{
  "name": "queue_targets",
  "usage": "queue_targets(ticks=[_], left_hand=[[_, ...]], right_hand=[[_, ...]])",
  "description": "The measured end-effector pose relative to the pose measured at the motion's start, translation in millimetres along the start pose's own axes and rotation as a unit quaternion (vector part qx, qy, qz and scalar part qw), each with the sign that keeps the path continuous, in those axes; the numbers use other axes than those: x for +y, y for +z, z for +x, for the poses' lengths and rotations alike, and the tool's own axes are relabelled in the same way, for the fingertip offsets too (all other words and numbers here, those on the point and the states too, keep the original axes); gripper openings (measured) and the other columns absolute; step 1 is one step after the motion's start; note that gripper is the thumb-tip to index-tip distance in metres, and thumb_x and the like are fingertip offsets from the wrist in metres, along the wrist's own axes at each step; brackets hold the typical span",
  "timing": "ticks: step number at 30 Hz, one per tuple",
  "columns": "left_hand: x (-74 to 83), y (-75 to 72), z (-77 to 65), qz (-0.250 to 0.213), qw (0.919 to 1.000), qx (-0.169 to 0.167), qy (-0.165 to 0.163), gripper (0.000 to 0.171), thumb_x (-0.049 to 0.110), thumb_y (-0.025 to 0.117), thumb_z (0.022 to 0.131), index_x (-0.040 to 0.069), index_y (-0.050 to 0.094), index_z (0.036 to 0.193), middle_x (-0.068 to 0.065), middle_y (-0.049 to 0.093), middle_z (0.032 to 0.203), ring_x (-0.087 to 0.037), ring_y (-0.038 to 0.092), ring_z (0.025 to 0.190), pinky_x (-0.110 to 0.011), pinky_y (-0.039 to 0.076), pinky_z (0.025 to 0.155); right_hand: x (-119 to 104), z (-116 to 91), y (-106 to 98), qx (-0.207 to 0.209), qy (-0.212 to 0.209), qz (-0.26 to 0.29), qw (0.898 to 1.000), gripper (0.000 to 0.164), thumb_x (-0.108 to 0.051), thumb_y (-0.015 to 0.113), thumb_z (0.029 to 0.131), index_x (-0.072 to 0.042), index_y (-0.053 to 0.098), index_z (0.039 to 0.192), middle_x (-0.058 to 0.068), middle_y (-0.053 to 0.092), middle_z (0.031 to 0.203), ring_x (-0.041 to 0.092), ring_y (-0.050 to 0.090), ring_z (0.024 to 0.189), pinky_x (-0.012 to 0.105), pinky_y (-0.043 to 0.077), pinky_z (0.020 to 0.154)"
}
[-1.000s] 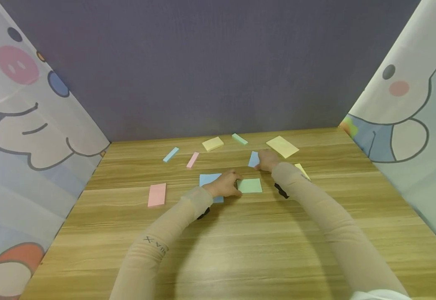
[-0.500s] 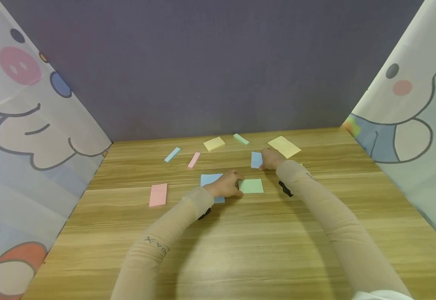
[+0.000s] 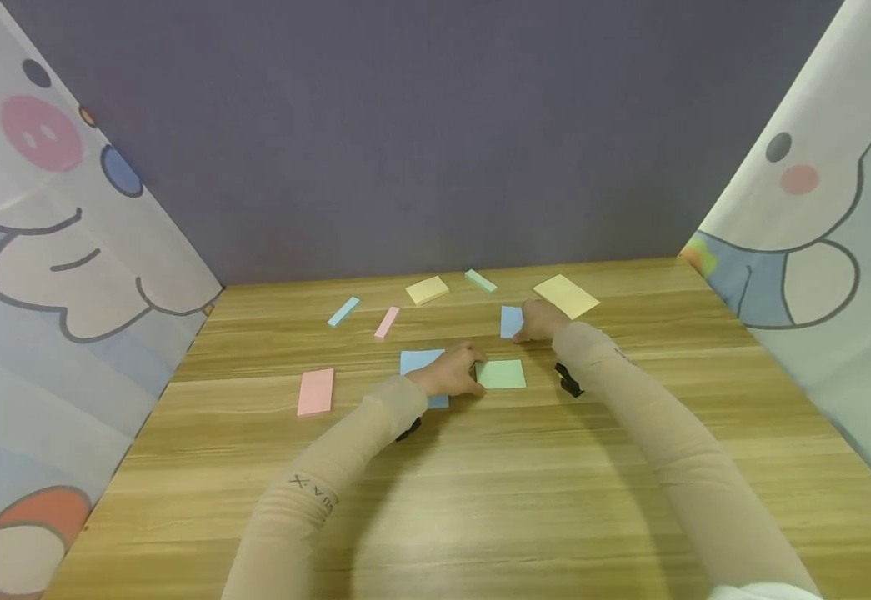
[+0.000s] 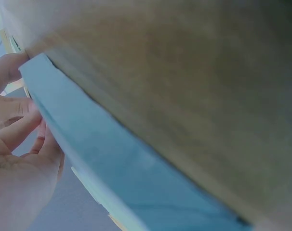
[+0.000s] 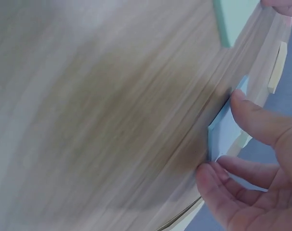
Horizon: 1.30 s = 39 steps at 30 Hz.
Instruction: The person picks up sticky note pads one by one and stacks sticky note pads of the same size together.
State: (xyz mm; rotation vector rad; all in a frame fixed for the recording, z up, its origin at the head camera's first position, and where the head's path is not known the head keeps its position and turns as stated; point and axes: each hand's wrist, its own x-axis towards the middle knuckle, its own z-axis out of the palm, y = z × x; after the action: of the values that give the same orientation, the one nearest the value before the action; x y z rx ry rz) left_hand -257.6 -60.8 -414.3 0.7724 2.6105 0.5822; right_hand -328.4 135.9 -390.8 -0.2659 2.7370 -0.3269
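Observation:
In the head view my left hand (image 3: 446, 372) reaches over a large blue sticky note pad (image 3: 422, 358), its thumb and fingertips gripping the left end of a green sticky note pad (image 3: 506, 375). The large blue pad (image 4: 102, 139) fills the foreground of the left wrist view. Farther back, my right hand (image 3: 540, 320) pinches a small blue sticky note pad (image 3: 511, 321) at its right side. From the right wrist, the thumb shows on one edge of this small blue pad (image 5: 223, 130) and the fingers on another; the pad lies flat on the wood.
A pink pad (image 3: 316, 392) lies at the left. Behind are a thin blue strip pad (image 3: 343, 311), a pink strip pad (image 3: 387, 322), a yellow pad (image 3: 427, 290), a green strip pad (image 3: 480, 280) and a large yellow pad (image 3: 566, 296). A dark wall (image 3: 435, 150) closes the back.
The small blue pad has turned slightly and shifted a little right with my right hand. A yellow strip at the right is now mostly behind the right sleeve. My left hand stays at the green pad.

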Motion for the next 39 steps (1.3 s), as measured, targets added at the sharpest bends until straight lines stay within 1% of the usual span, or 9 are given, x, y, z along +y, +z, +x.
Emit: queue_targets(ticks=[2, 9, 13, 16, 18, 20, 27, 35, 39], left_hand=[[0.3, 0.3, -0.1, -0.002, 1.0, -0.002, -0.002, 0.06, 0.024, 0.071, 0.08, 0.003, 0.048, 0.131, -0.011, 0.043, 0.133, -0.024, 0.044, 0.121, -0.033, 0.038, 0.102], [0.0, 0.4, -0.7, -0.003, 1.0, -0.006, -0.007, 0.061, 0.025, 0.071, 0.08, 0.004, 0.047, 0.132, -0.012, 0.04, 0.137, -0.026, 0.041, 0.125, -0.036, 0.036, 0.104], [-0.1, 0.5, -1.2, -0.002, 1.0, -0.004, -0.005, 0.06, 0.024, 0.071, 0.08, 0.003, 0.047, 0.132, -0.012, 0.039, 0.138, -0.026, 0.04, 0.125, -0.036, 0.036, 0.104], [-0.6, 0.9, -0.5, 0.003, 1.0, -0.001, -0.001, 0.06, 0.024, 0.071, 0.08, 0.003, 0.048, 0.131, -0.012, 0.04, 0.137, -0.026, 0.041, 0.124, -0.036, 0.037, 0.104], [-1.1, 1.3, 0.3, 0.008, 1.0, 0.002, 0.002, 0.059, 0.024, 0.071, 0.08, 0.003, 0.049, 0.13, -0.012, 0.041, 0.136, -0.025, 0.042, 0.123, -0.035, 0.037, 0.103], [-1.4, 1.5, 0.7, 0.012, 0.9999, 0.003, 0.005, 0.059, 0.025, 0.071, 0.08, 0.004, 0.049, 0.13, -0.012, 0.041, 0.135, -0.025, 0.042, 0.123, -0.035, 0.038, 0.102], [-0.1, 0.8, 0.2, 0.008, 1.0, 0.001, 0.003, 0.059, 0.024, 0.071, 0.08, 0.003, 0.049, 0.13, -0.011, 0.044, 0.131, -0.022, 0.046, 0.117, -0.033, 0.041, 0.099], [0.4, 2.0, -0.1, 0.01, 0.9999, 0.003, 0.002, 0.059, 0.025, 0.071, 0.08, 0.003, 0.049, 0.13, -0.011, 0.044, 0.13, -0.023, 0.047, 0.116, -0.033, 0.041, 0.099], [-1.5, 2.7, 1.0, 0.009, 0.9999, 0.003, 0.004, 0.06, 0.026, 0.071, 0.08, 0.004, 0.049, 0.13, -0.011, 0.045, 0.129, -0.023, 0.048, 0.115, -0.033, 0.042, 0.098]], right_hand=[[-1, 0, -1, -0.006, 0.008, 0.015, 1.0, 0.051, -0.034, 0.066, 0.083, 0.007, 0.053, 0.11, 0.019, 0.059, 0.109, 0.028, 0.055, 0.097, 0.04, 0.047, 0.087], [-10, 2, 3, -0.006, 0.044, 0.04, 0.998, 0.052, -0.049, 0.058, 0.083, 0.0, 0.061, 0.099, 0.011, 0.06, 0.092, 0.02, 0.055, 0.076, 0.033, 0.05, 0.066], [-18, 3, 10, 0.009, 0.069, 0.015, 0.997, 0.056, -0.05, 0.057, 0.082, 0.0, 0.062, 0.107, 0.018, 0.058, 0.114, 0.03, 0.055, 0.097, 0.041, 0.049, 0.083], [-22, 4, 14, 0.018, 0.074, 0.006, 0.997, 0.063, -0.048, 0.058, 0.082, 0.005, 0.056, 0.117, 0.029, 0.04, 0.134, 0.043, 0.04, 0.121, 0.054, 0.036, 0.099], [-24, 5, 15, 0.02, 0.075, 0.002, 0.997, 0.065, -0.046, 0.058, 0.083, 0.007, 0.053, 0.12, 0.035, 0.029, 0.139, 0.05, 0.028, 0.128, 0.059, 0.028, 0.103], [-25, 5, 15, 0.02, 0.074, 0.004, 0.997, 0.067, -0.044, 0.059, 0.083, 0.009, 0.049, 0.123, 0.038, 0.022, 0.141, 0.053, 0.022, 0.129, 0.061, 0.025, 0.104], [-24, 3, 13, 0.019, 0.07, 0.015, 0.997, 0.059, -0.042, 0.059, 0.084, 0.007, 0.054, 0.117, 0.033, 0.032, 0.139, 0.05, 0.022, 0.13, 0.059, 0.024, 0.105], [-18, 2, 14, 0.008, 0.064, 0.04, 0.997, 0.065, -0.04, 0.06, 0.085, 0.01, 0.047, 0.123, 0.037, 0.015, 0.143, 0.052, 0.016, 0.131, 0.062, 0.026, 0.102], [-13, 4, 13, 0.001, 0.041, 0.04, 0.998, 0.062, -0.037, 0.061, 0.085, 0.01, 0.047, 0.122, 0.037, 0.019, 0.142, 0.053, 0.018, 0.13, 0.061, 0.028, 0.101]])
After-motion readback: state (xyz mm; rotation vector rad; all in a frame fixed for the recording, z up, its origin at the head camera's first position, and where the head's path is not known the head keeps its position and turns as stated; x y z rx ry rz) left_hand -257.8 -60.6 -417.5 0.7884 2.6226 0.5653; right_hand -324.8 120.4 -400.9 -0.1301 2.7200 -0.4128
